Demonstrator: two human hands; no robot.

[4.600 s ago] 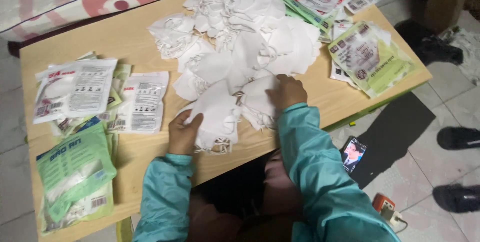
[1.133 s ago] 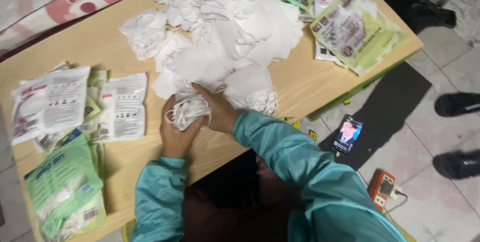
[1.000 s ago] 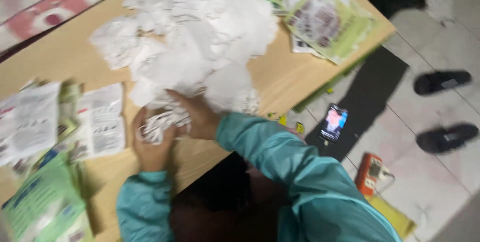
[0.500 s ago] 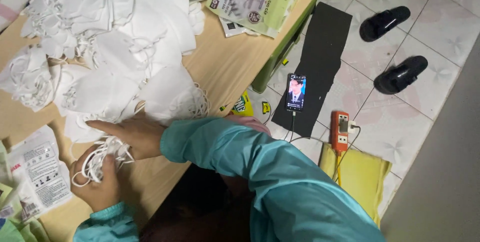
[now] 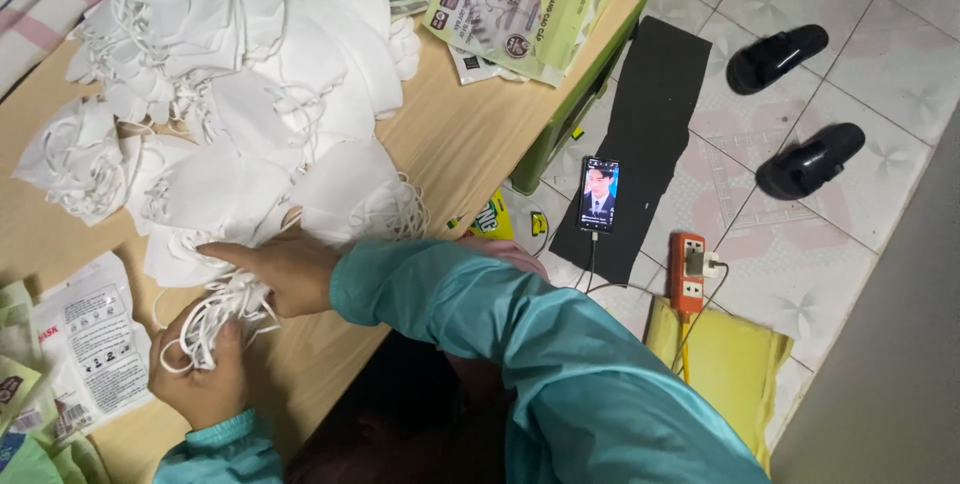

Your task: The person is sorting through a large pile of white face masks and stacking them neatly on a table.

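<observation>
Left hand (image 5: 200, 379) curled around a bunch of white masks (image 5: 215, 316), right hand (image 5: 280, 269) flat on top of it

Both hands meet at the near edge of the wooden tabletop (image 5: 460, 134); the left hand's fingers close under the bunch, its ear loops hanging loose; the right hand's fingers lie pressed together over the masks; just beyond sits a loose pile of white masks (image 5: 240, 94); printed packets (image 5: 90, 344) lie to the left; a phone (image 5: 599, 195) rests on the floor.

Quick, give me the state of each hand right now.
Left hand: closed around a bunch of white masks by their ear loops.
Right hand: fingers extended, resting on the same bunch, gripping nothing clearly.
</observation>
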